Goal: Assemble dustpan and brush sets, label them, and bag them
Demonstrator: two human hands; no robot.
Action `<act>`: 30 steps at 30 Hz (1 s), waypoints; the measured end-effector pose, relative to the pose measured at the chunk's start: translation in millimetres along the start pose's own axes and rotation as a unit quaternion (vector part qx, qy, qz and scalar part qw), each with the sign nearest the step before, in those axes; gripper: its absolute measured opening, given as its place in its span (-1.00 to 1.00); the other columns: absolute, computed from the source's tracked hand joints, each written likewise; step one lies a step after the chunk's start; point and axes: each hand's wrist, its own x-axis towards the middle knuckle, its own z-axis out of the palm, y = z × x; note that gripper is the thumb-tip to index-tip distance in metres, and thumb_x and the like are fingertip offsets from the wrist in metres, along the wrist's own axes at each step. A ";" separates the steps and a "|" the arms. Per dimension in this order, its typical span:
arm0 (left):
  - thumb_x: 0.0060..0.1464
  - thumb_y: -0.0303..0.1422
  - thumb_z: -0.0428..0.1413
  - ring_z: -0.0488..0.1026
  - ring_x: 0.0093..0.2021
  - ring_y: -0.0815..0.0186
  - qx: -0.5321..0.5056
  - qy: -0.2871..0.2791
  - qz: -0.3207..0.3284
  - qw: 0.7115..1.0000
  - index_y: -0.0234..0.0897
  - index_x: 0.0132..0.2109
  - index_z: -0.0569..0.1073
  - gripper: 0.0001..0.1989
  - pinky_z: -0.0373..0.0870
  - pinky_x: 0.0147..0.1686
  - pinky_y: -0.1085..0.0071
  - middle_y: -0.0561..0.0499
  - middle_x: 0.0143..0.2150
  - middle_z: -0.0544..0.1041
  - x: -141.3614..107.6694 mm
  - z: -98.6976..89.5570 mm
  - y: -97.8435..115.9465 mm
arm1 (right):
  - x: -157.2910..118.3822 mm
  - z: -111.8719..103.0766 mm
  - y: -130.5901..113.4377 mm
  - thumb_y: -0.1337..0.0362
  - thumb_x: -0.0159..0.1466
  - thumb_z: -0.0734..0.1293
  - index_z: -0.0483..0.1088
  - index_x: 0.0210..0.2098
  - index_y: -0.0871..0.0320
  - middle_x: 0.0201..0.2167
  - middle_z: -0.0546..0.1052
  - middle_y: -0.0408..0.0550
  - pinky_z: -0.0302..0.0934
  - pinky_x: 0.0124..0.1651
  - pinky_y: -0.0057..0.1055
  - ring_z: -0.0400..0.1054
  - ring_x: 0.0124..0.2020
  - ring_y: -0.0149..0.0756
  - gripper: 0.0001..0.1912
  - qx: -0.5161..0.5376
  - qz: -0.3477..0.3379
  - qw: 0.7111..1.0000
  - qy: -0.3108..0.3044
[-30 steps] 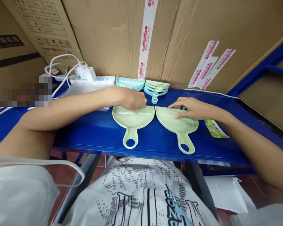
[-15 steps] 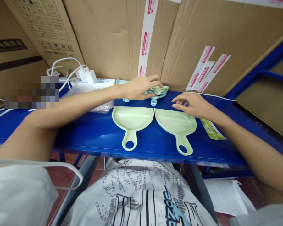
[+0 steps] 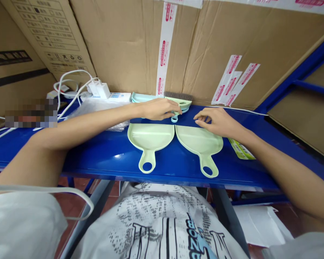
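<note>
Two pale green dustpans, one at the left and one at the right, lie side by side with their handles toward me. Beyond them, my left hand has its fingers closed round the handle end of a green brush with grey bristles. That brush rests on blue brushes, whose ringed handle shows beneath. Blue dustpans are partly hidden behind my left hand. Above the right dustpan's far edge, my right hand is loosely curled with its fingers apart, holding nothing.
Clear plastic bags and a white charger with cables are at the left. A green and yellow packet lies beside my right forearm. Large cardboard boxes stand behind the blue table.
My left hand has come down onto the green brush's handle and closed on it; the bristles now show. My right hand has barely moved.
</note>
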 end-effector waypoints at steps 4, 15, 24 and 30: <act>0.38 -0.43 0.06 0.66 -0.01 0.14 -0.018 0.066 -0.028 0.997 -0.31 0.10 0.62 -0.71 0.51 0.03 0.23 -0.16 0.02 0.71 1.8 -1.6 -4.0 | -0.1 -1.0 -1.0 0.11 0.38 0.28 0.66 -0.16 0.12 -0.24 0.69 0.11 0.42 -0.09 -0.13 0.59 -0.27 -0.07 -0.67 -0.005 0.003 1.000 -0.003; 0.46 -0.20 0.03 0.69 -0.08 0.10 -0.017 0.309 -0.150 0.939 -0.21 0.15 0.65 -0.63 0.61 0.01 0.15 -0.16 -0.03 0.74 -5.5 -33.3 5.4 | -4.2 -4.5 -7.2 0.12 0.39 0.32 0.50 0.26 0.06 0.01 0.60 0.16 0.45 0.07 0.03 0.55 -0.06 0.06 -0.52 0.009 0.009 0.995 0.103; 0.49 -0.02 0.03 0.73 0.01 0.11 -0.048 0.343 -0.117 0.931 -0.05 0.18 0.66 -0.58 0.71 -0.03 0.22 -0.01 -0.03 0.73 -28.5 -61.9 101.4 | -12.6 -14.3 -27.1 -0.13 0.47 0.25 0.53 0.22 0.00 0.06 0.60 0.18 0.35 0.22 0.15 0.47 0.14 0.24 -0.48 -0.057 0.005 0.984 0.167; 0.44 -0.11 0.17 0.74 -0.18 0.22 -0.014 0.412 -0.060 0.909 -0.04 0.06 0.73 -0.72 0.73 -0.13 0.27 0.07 -0.19 0.73 -45.4 -86.0 126.9 | -20.5 -42.0 -36.4 -0.16 0.47 0.29 0.68 -0.10 -0.02 -0.13 0.69 0.07 0.42 0.09 0.05 0.58 -0.06 0.11 -0.55 0.019 -0.024 0.979 0.201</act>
